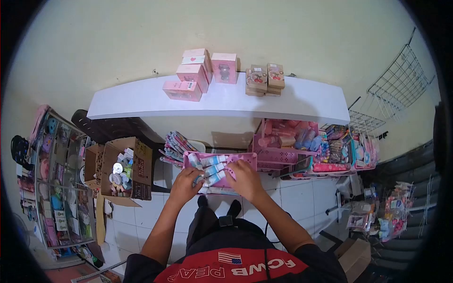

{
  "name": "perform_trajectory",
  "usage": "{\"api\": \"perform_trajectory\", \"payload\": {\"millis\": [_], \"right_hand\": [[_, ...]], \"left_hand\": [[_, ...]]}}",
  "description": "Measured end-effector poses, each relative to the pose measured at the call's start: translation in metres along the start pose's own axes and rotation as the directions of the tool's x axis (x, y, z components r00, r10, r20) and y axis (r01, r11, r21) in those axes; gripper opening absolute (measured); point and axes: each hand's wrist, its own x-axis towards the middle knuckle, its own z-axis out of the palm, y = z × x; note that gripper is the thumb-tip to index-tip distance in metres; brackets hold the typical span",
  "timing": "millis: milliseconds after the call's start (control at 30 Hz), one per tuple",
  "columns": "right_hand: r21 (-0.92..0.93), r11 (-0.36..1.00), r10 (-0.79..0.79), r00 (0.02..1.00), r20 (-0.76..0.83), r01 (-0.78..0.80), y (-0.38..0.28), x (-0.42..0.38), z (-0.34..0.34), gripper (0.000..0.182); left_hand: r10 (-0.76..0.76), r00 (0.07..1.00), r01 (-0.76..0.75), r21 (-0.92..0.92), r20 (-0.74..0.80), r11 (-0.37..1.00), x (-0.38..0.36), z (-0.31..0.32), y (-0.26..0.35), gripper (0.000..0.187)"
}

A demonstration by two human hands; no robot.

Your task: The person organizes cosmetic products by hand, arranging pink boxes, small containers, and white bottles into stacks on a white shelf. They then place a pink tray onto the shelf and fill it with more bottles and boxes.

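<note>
A pink basket stands in front of my body, with several white and blue tubes lying in it. My left hand is at the basket's left side, its fingers curled at the left ends of the tubes. At the right, my right hand has its fingers bent over the right ends of the tubes. Whether either hand grips a tube is too small to make out. More tubes lie along the basket's near edge, below the hands.
A white shelf with pink boxes and brown boxes runs behind the basket. An open cardboard box stands left. Pink baskets of goods are at the right, a glass display case at the far left.
</note>
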Motion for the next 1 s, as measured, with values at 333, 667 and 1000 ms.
{"api": "perform_trajectory", "payload": {"millis": [333,667,1000], "right_hand": [[0.043,0.99,0.126,0.973,0.194,-0.136,-0.021,-0.031,0.058,0.028],[0.12,0.933,0.305,0.925,0.228,-0.338,-0.04,-0.025,0.093,0.035],[0.141,0.869,0.431,0.865,0.256,-0.475,-0.046,-0.012,0.099,0.037]], "left_hand": [[0.243,0.945,-0.271,0.11,0.217,0.956,0.03,-0.008,-0.053,0.037],[0.411,0.797,-0.514,0.14,0.443,0.846,0.064,-0.016,-0.077,0.041],[0.426,0.847,-0.408,-0.125,0.317,0.904,0.072,-0.03,-0.098,0.042]]}}
